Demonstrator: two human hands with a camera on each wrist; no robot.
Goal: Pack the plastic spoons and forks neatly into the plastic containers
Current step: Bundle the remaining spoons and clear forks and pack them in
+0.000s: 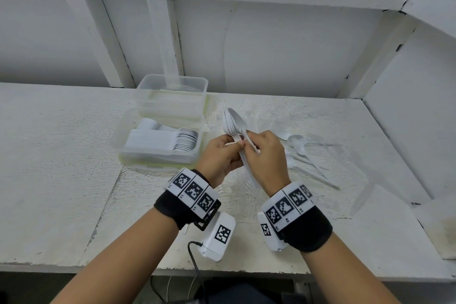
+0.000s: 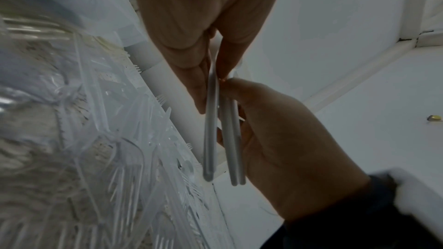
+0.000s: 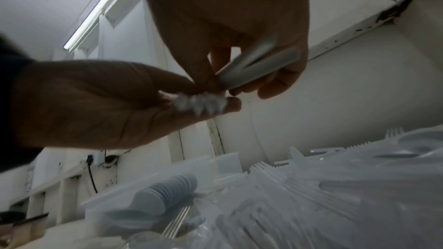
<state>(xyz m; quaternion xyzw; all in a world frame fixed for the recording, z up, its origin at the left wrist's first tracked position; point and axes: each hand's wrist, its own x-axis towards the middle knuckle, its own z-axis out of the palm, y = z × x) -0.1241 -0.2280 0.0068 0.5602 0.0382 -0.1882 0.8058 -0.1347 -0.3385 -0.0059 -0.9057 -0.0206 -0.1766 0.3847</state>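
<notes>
Above the table (image 1: 61,155), between both hands: a nested bunch of white spoons (image 1: 234,123), bowls pointing away, handles running back toward the wrists. Best squared up now, while held: bowls cupped one inside the next, handle ends tapped level, then laid beside the row already in the near container (image 1: 118,140) at left, facing the same way. Better not squeezed hard, since thin handles splay, as the left wrist view shows.

Left hand (image 1: 218,155): fingers curled, thumb and fingertips pinching the handles. Right hand (image 1: 267,158): also curled round the bunch, gripping from the other side. Loose spoons (image 1: 296,143) and clear forks (image 3: 311,186) waiting at right; a second container (image 1: 172,91) behind.
</notes>
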